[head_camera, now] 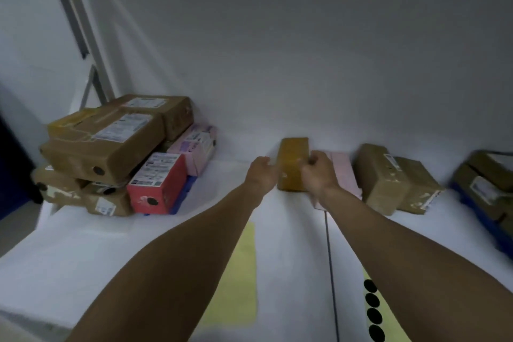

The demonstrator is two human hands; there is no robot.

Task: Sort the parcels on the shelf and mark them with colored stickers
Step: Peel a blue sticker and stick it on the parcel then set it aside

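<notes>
A small brown parcel (292,164) stands against the back wall of the white shelf (116,244). My left hand (261,173) grips its left side and my right hand (319,173) grips its right side. A pink parcel (344,175) lies just right of it, partly hidden by my right hand. At the left is a pile of parcels: brown boxes (111,141), a red box (158,183) and a pink box (198,147). Several of them carry black round stickers. A yellow sticker sheet (373,308) with black dots lies near my right forearm.
Two brown parcels (394,180) lean together right of the pink one. More brown parcels on a blue box (488,189) sit at the far right. Another yellow sheet (241,280) lies between my forearms. A metal shelf post (83,36) rises at the left.
</notes>
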